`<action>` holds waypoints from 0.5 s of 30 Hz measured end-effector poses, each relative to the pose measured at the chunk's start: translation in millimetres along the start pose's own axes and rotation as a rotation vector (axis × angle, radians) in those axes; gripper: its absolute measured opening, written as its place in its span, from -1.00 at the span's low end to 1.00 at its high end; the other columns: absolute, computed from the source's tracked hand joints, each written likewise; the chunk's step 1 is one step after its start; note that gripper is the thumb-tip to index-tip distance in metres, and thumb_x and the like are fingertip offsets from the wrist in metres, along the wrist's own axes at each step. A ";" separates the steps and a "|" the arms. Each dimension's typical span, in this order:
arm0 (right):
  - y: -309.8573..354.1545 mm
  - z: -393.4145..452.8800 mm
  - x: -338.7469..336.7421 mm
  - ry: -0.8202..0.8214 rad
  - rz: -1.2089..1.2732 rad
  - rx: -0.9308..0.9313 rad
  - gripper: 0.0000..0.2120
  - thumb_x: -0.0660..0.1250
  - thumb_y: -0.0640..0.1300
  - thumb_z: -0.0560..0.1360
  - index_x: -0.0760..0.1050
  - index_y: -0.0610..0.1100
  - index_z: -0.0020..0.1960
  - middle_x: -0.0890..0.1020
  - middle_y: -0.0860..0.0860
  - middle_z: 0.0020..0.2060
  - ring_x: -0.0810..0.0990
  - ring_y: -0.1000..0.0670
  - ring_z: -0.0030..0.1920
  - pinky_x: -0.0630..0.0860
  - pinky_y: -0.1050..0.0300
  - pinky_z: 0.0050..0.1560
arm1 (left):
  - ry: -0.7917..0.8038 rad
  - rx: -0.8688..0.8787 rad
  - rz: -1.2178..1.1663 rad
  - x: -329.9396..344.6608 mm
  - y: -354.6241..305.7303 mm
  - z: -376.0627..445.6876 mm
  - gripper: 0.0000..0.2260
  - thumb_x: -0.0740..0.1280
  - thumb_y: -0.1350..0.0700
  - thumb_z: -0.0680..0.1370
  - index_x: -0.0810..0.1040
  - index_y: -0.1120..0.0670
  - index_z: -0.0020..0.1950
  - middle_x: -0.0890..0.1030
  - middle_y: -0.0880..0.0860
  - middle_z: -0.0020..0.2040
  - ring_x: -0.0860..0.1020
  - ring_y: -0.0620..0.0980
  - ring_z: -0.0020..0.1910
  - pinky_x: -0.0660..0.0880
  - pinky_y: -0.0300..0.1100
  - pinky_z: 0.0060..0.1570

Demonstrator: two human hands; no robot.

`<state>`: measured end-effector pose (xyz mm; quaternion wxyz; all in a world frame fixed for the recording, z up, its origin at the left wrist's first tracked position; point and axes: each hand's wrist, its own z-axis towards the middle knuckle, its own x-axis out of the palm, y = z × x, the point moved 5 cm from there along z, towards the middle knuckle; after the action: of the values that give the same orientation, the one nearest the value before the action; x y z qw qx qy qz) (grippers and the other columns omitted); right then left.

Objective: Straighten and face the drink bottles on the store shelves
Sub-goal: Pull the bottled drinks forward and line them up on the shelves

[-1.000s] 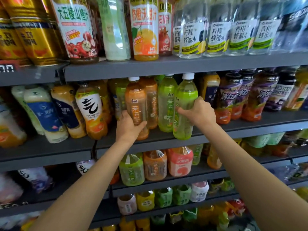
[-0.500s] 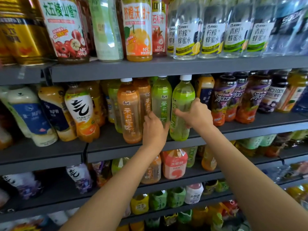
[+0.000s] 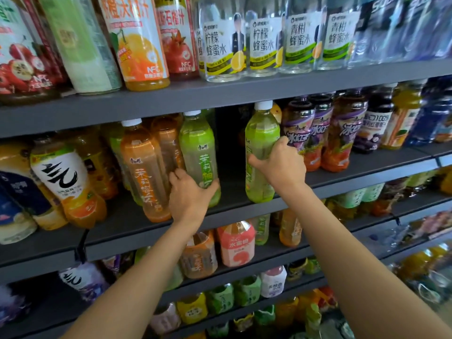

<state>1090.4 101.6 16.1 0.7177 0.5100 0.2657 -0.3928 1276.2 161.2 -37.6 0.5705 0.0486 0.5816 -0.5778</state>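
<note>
1. Left green bottle: translucent green drink, white cap, green vertical lettering facing outward; stands nearly upright near the front edge of the middle shelf, gripped low on its body by the left hand.
2. Right green bottle: same kind, white cap, label turned partly leftward; upright, gripped at mid-body by the right hand. A dark gap separates it from the left green bottle.
3. Orange bottle: amber drink, white cap, orange lettering; leans slightly, just left of the left green bottle.
</note>
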 end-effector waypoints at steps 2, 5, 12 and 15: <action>1.9 -0.5 1.1 -0.009 -0.004 -0.018 -0.41 0.32 0.20 0.45 0.29 -0.27 0.16 0.57 -0.17 0.04 0.58 -0.23 0.04 0.35 0.06 -0.22 | 0.000 -0.004 0.013 -2.2 4.6 -1.6 -0.37 0.41 -0.18 0.41 0.29 0.21 0.25 0.38 0.18 0.24 0.47 0.23 0.14 0.32 -0.07 -0.17; 3.4 1.2 3.0 -0.002 0.009 -0.031 -0.41 0.33 0.20 0.45 0.28 -0.27 0.17 0.56 -0.18 0.06 0.57 -0.25 0.07 0.33 0.06 -0.20 | -0.030 0.023 0.106 -2.9 -0.4 -4.4 -0.38 0.36 -0.21 0.44 0.30 0.22 0.26 0.39 0.19 0.23 0.50 0.24 0.10 0.29 -0.09 -0.21; 3.5 6.6 7.7 0.021 0.023 -0.040 -0.40 0.33 0.20 0.45 0.28 -0.28 0.17 0.57 -0.18 0.02 0.58 -0.24 0.03 0.36 0.06 -0.24 | 0.084 0.115 0.202 20.2 -33.2 4.3 -0.50 0.26 -0.13 0.56 0.28 0.21 0.30 0.50 0.17 0.22 0.53 0.24 0.14 0.45 -0.01 -0.06; 2.8 6.0 5.9 0.015 0.020 -0.053 -0.38 0.32 0.21 0.46 0.28 -0.28 0.20 0.57 -0.17 0.03 0.58 -0.23 0.03 0.35 0.08 -0.24 | 0.143 -0.002 0.094 33.9 -41.6 19.5 -0.52 0.26 -0.03 0.58 0.22 0.21 0.36 0.40 0.18 0.34 0.47 0.25 0.22 0.43 0.02 0.05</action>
<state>1095.8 94.7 15.0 0.7327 0.4964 0.2765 -0.3745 1246.6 112.9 -30.2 0.5538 0.1163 0.6188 -0.5448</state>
